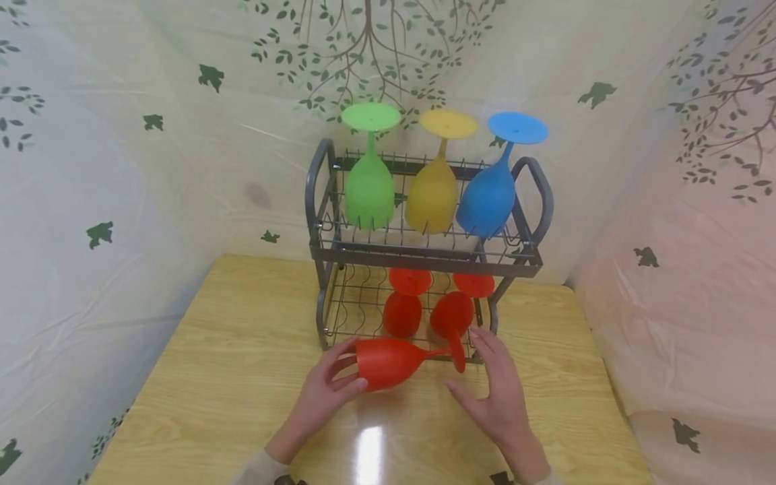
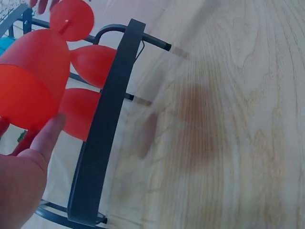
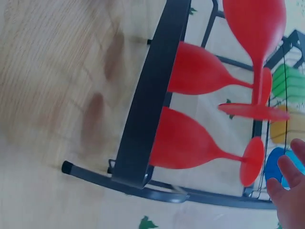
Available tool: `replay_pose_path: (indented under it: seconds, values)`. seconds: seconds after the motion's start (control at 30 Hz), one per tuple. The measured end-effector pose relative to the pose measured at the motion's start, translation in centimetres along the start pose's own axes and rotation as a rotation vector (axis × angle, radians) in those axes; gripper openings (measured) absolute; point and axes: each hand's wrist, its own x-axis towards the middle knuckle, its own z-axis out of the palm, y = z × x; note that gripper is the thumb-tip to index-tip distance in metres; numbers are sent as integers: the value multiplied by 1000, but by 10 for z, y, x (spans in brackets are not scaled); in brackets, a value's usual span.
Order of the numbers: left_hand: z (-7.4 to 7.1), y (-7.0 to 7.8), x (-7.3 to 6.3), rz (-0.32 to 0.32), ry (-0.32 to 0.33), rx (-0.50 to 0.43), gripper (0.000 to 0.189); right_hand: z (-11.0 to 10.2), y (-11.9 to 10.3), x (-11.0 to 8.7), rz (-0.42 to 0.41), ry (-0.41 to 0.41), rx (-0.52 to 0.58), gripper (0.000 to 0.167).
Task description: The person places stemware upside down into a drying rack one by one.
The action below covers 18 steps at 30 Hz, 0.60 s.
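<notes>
A red wine glass (image 1: 388,364) lies sideways in the air in front of the rack, its bowl to the left and its foot to the right. My left hand (image 1: 324,389) grips the bowl near the rim, thumb on the near side and fingers behind it. Beside the foot, my right hand (image 1: 502,401) is held with thumb and fingers apart. In the right wrist view a gap separates its fingertips from the foot (image 3: 255,111). Two more red wine glasses (image 1: 403,314) (image 1: 452,313) stand upside down on the lower tier, just beyond the held one.
A dark two-tier dish rack (image 1: 424,257) stands at the back of the wooden table (image 1: 242,377). Upside down on its top tier are a green (image 1: 369,192), a yellow (image 1: 432,195) and a blue wine glass (image 1: 487,199). A patterned cloth (image 1: 254,101) hangs behind and at the sides.
</notes>
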Motion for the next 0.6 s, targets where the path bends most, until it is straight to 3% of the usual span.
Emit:
replay_pose_path:
  seconds: [0.17,0.47,0.6]
  values:
    - [-4,-4,-1,-2,-6,-100,75,-5,5,-10,128,28,73,82]
    - [-7,-11,-1,16,-22,-176,71,1,-6,-28,654,0,389,73]
    - [-5,-12,0,19,-22,-190,69,11,-14,-30,740,13,503,65]
